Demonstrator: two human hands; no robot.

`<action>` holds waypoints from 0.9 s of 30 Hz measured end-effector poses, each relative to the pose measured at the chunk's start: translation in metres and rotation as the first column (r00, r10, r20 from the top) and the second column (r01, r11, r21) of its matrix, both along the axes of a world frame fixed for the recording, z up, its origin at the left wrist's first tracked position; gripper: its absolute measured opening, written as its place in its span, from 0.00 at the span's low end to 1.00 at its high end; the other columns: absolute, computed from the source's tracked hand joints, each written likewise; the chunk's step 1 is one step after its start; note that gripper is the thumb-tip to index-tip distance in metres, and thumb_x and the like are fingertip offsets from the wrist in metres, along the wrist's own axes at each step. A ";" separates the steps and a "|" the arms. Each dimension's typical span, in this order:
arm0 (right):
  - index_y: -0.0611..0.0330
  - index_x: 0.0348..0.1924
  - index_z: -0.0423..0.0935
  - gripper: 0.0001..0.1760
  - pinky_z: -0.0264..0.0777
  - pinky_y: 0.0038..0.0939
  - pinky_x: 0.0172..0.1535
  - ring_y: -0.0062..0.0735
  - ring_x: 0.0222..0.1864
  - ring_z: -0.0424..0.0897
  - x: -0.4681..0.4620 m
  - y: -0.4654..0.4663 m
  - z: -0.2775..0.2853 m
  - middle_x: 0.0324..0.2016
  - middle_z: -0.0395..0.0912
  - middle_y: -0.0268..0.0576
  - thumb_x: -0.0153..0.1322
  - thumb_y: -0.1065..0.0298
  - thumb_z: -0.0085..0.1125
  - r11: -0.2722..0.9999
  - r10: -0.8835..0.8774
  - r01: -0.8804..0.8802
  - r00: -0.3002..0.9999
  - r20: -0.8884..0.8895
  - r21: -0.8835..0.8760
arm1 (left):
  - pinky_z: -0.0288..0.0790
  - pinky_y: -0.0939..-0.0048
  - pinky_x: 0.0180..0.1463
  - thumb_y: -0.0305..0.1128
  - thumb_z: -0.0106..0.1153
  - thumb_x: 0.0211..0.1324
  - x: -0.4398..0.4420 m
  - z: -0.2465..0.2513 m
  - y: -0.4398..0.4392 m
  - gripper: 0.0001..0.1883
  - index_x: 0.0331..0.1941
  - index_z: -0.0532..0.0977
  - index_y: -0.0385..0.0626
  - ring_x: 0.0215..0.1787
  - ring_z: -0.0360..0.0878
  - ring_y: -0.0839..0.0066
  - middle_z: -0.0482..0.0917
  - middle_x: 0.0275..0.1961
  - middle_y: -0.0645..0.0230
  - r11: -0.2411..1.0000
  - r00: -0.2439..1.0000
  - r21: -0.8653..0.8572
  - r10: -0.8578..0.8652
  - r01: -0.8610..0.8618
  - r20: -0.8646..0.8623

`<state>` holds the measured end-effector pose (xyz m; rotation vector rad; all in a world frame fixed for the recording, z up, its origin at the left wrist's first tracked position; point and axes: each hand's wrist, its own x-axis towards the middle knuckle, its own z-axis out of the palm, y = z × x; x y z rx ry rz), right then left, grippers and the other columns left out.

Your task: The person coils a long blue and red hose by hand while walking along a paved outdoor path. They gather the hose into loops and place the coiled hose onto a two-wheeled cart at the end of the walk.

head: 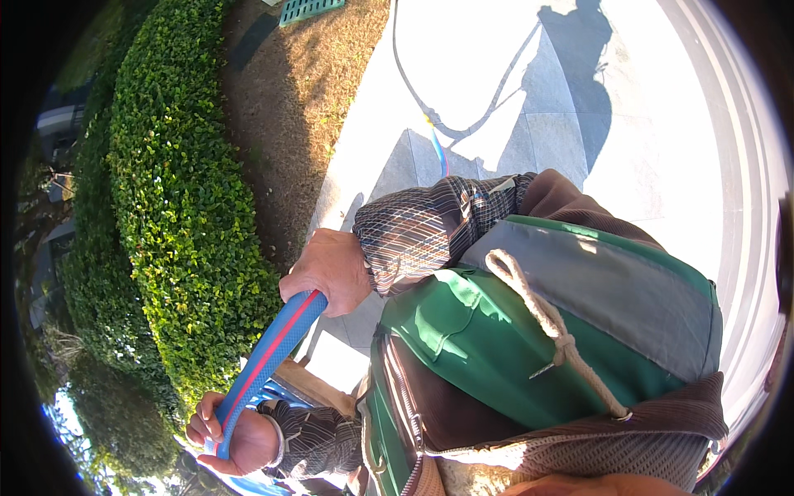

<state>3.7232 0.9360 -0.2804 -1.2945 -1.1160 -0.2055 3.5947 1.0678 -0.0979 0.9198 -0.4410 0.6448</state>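
A thick blue hose [273, 359] with a red stripe runs slantwise between my two hands. My right hand [329, 270] is closed around its upper part, back of the hand towards me. Lower down, my left hand [239, 434] is turned palm up, with the hose lying across the palm and the fingers curled loosely about it. Patterned cuffs cover both forearms. Beyond my right sleeve [409, 232] another length of blue hose [440, 152] meets a yellow fitting [428, 121], and a grey hose [406, 77] leads off from it.
A clipped green hedge [180, 223] stands close to my hands. Beside it lies dry grass [335, 56] with a green slotted grate [310, 11]. Stone paving [552, 136] bears my shadow. A green garment [490, 347] with a rope cord [558, 335] covers my torso.
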 end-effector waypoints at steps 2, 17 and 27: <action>0.46 0.27 0.69 0.09 0.69 0.38 0.28 0.43 0.23 0.76 0.009 0.012 -0.025 0.15 0.73 0.37 0.52 0.64 0.55 0.952 -0.116 0.105 0.993 -0.023 -0.287 | 0.56 0.68 0.45 0.26 0.52 0.49 -0.027 0.023 0.016 0.09 0.25 0.60 0.45 0.28 0.61 0.76 0.58 0.22 0.72 0.988 0.989 0.155 0.041 -0.019 -0.142; 0.49 0.20 0.70 0.08 0.66 0.40 0.23 0.45 0.19 0.74 -0.010 0.034 0.039 0.12 0.70 0.39 0.50 0.63 0.58 0.995 -0.080 0.077 0.996 0.034 0.068 | 0.54 0.65 0.54 0.32 0.59 0.45 -0.024 -0.008 0.008 0.20 0.42 0.63 0.40 0.42 0.68 0.69 0.69 0.35 0.64 0.995 0.997 0.052 -0.082 0.082 0.000; 0.48 0.15 0.67 0.12 0.65 0.38 0.21 0.41 0.16 0.73 0.048 0.055 -0.068 0.10 0.69 0.37 0.51 0.58 0.61 0.946 -0.276 0.271 0.961 -0.004 -0.179 | 0.56 0.71 0.41 0.22 0.52 0.39 -0.102 0.022 0.051 0.10 0.26 0.62 0.43 0.24 0.59 0.76 0.58 0.23 0.70 0.955 0.965 -0.193 0.245 -0.224 0.091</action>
